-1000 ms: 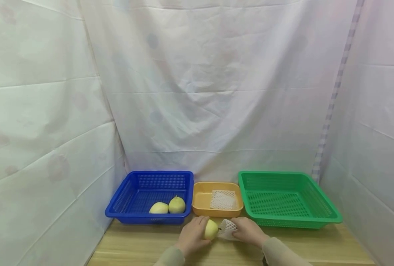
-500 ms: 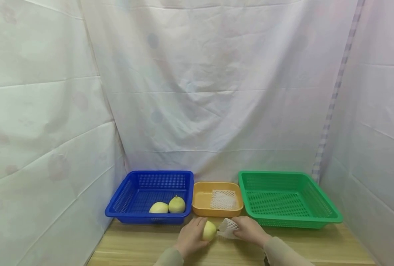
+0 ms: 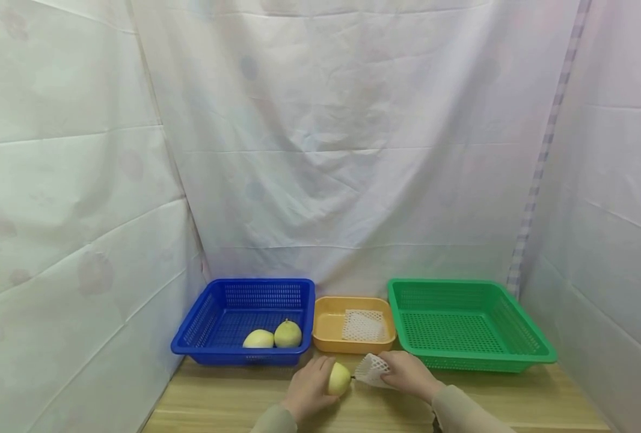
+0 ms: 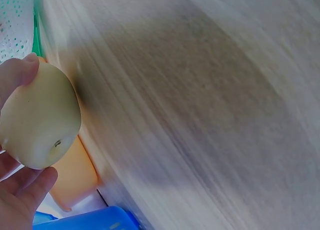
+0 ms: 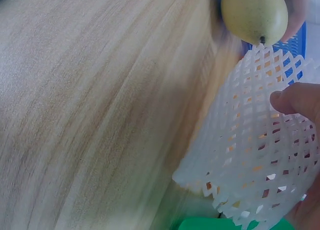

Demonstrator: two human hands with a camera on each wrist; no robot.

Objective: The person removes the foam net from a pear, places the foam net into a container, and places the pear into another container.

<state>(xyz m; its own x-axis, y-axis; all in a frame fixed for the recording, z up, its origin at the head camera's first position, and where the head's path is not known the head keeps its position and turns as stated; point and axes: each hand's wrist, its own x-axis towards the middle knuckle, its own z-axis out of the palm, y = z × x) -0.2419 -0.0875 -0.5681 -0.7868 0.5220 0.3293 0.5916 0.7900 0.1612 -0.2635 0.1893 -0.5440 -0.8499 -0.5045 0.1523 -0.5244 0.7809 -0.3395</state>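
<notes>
My left hand (image 3: 311, 388) grips a pale yellow-green pear (image 3: 339, 380) on its side above the wooden table, its stem pointing right. In the left wrist view, thumb and fingers hold the pear (image 4: 42, 115) around its sides, blossom end toward the camera. My right hand (image 3: 409, 376) pinches a white foam net sleeve (image 3: 371, 371), with its mouth turned to the pear's stem. The right wrist view has the thumb on the net sleeve (image 5: 255, 135), and the stem tip of the pear (image 5: 255, 15) right at the sleeve's edge.
Behind the hands stands an orange tray (image 3: 328, 346) with more white foam netting (image 3: 364, 325). To its left is a blue basket (image 3: 245, 359) holding two pears (image 3: 288, 334). A green basket (image 3: 472, 359) stands on the right. White cloth hangs around the table (image 3: 217, 403).
The left hand and the pear have shifted slightly left. The pear's stem has drawn back toward the edge of the net sleeve, which stays nearly in place in my right hand.
</notes>
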